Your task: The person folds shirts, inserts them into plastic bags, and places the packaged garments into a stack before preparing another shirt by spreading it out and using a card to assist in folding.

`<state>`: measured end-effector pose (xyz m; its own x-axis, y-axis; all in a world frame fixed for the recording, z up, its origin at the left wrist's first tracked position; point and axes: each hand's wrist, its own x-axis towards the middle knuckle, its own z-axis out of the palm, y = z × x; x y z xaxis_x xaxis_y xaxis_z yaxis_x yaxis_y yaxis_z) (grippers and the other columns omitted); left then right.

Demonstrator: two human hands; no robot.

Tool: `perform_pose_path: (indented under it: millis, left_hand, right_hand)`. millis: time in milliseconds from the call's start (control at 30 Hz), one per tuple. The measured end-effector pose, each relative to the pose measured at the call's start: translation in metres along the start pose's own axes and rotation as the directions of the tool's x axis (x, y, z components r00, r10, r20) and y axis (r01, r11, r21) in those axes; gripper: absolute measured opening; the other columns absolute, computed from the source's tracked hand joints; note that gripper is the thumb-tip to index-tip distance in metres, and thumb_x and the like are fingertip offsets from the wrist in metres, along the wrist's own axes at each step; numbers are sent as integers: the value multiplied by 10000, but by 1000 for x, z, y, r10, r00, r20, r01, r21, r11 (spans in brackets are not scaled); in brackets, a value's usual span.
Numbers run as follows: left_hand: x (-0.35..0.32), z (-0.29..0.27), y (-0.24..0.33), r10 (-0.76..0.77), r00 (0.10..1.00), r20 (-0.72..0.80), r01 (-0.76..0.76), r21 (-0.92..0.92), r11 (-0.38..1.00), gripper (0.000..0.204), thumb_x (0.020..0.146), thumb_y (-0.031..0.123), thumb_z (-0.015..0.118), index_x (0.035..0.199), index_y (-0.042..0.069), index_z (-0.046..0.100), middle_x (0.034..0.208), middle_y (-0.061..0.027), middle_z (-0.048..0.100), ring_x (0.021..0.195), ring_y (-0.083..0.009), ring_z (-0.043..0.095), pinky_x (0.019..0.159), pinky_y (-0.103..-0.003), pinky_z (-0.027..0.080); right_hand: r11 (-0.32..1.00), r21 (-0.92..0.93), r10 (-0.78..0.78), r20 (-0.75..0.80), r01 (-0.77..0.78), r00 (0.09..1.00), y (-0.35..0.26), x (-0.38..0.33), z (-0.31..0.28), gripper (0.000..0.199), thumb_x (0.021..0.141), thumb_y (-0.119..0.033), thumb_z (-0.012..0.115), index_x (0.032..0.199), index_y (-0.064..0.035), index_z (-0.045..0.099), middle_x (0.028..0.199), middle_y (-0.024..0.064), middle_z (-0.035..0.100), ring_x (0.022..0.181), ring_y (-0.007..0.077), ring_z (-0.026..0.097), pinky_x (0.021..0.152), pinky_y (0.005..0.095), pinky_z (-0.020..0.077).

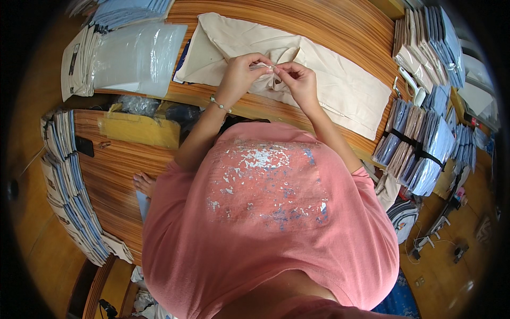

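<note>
A long beige garment (pixel 340 80), folded flat, lies across the wooden table with its cloth gathered in the middle. Over that gathered part my two hands meet, fingertips almost touching. My left hand (pixel 249 68), a beaded bracelet (pixel 217 104) at its wrist, is closed in a pinch. Facing it, my right hand (pixel 298 81) pinches too, thumb against forefinger. Between the fingertips shows a small pale bit, too small to name; it may be part of the garment. Dark blue cloth peeks out under the garment's left end.
Clear plastic bags (pixel 135 58) lie left of the garment, beside folded clothes. Bagged clothes (pixel 417 143) are stacked at right, near a white handheld tool (pixel 414 87). A long row of folded garments (pixel 71 186) and a black phone (pixel 84 147) lie at left, with bare fingers or toes (pixel 143 183) nearer me.
</note>
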<state>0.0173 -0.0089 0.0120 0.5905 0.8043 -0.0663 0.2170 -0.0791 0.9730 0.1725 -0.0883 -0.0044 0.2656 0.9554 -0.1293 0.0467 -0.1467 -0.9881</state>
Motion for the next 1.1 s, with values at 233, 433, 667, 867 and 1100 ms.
perform_pose_path:
  millis: [233, 433, 667, 867, 1100]
  left_hand:
    - [-1, 11, -6, -9, 997, -75, 5, -51, 999, 127, 777, 68, 671, 868, -19, 653, 791, -56, 668, 723, -76, 590, 665, -215, 468]
    - [-2, 22, -10, 35, 983, -181, -50, -77, 996, 92, 771, 35, 656, 843, -23, 649, 784, -79, 668, 690, -108, 608, 639, -223, 478]
    - [-2, 24, -10, 145, 954, -262, -131, 69, 989, 81, 745, -2, 670, 814, -32, 639, 758, -63, 623, 675, -92, 575, 612, -211, 458]
    - [2, 32, -31, 29, 952, -305, -59, -90, 994, 86, 757, -2, 664, 838, -25, 649, 722, -66, 632, 667, -74, 568, 607, -213, 458]
    - [4, 21, -26, 1, 971, -240, -54, -213, 975, 73, 750, -3, 666, 817, -24, 647, 718, -84, 649, 642, -63, 579, 584, -209, 467]
  right_hand:
    - [885, -366, -333, -69, 287, 940, -8, -7, 6, 63, 773, -24, 636, 828, 5, 648, 738, 114, 626, 642, 183, 598, 538, 273, 469]
    - [876, -370, -363, -80, 310, 928, -6, -6, 7, 54, 759, -20, 636, 804, 8, 632, 739, 120, 618, 641, 214, 598, 544, 302, 474]
    - [892, -349, -341, -100, 288, 935, -11, -5, 11, 69, 751, -42, 641, 792, 12, 626, 729, 126, 613, 633, 220, 596, 560, 308, 474]
    - [890, -359, -332, -85, 282, 940, -4, 3, 10, 75, 750, -45, 645, 796, 10, 625, 733, 134, 611, 645, 215, 606, 565, 302, 474]
    - [741, -527, -380, 182, 416, 907, -11, 16, 0, 98, 739, -67, 625, 805, 5, 610, 752, 130, 582, 721, 298, 566, 646, 362, 466]
